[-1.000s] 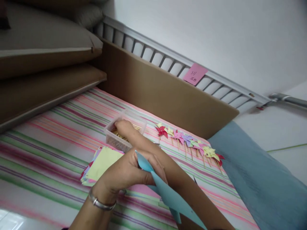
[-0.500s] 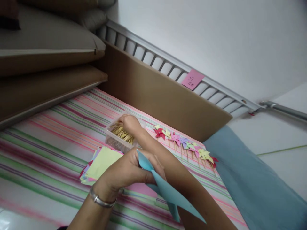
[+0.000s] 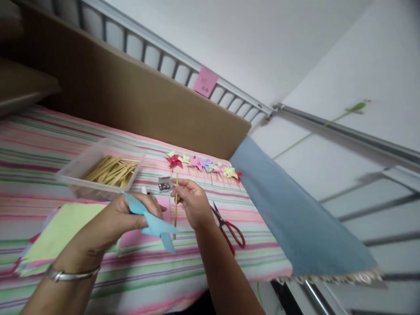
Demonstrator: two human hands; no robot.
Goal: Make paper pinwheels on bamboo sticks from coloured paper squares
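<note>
My left hand (image 3: pixel 114 218), a silver bangle at its wrist, pinches a blue paper pinwheel (image 3: pixel 156 225) between thumb and fingers. Close by on the right, my right hand (image 3: pixel 193 201) grips a thin wooden stick (image 3: pixel 176 205), held roughly upright. The stick stands apart from the paper's centre, near its right tip. Just beyond my right fingers lies a small box of metal pins (image 3: pixel 164 184). A clear plastic container (image 3: pixel 98 190) full of similar sticks (image 3: pixel 114 171) is behind my left hand. Pink paper (image 3: pixel 141 238) lies beneath the pinwheel.
Red-handled scissors (image 3: pixel 229 229) lie right of my right forearm. Finished pinwheels (image 3: pixel 205 164) form a row at the back. Yellow-topped coloured sheets (image 3: pixel 65 232) are stacked on the left. A brown board (image 3: pixel 141 96) and a metal rail border the striped cloth (image 3: pixel 147 280).
My right hand has left the container and come back toward me with a stick. The view has swung right, bringing the scissors and pin box into sight.
</note>
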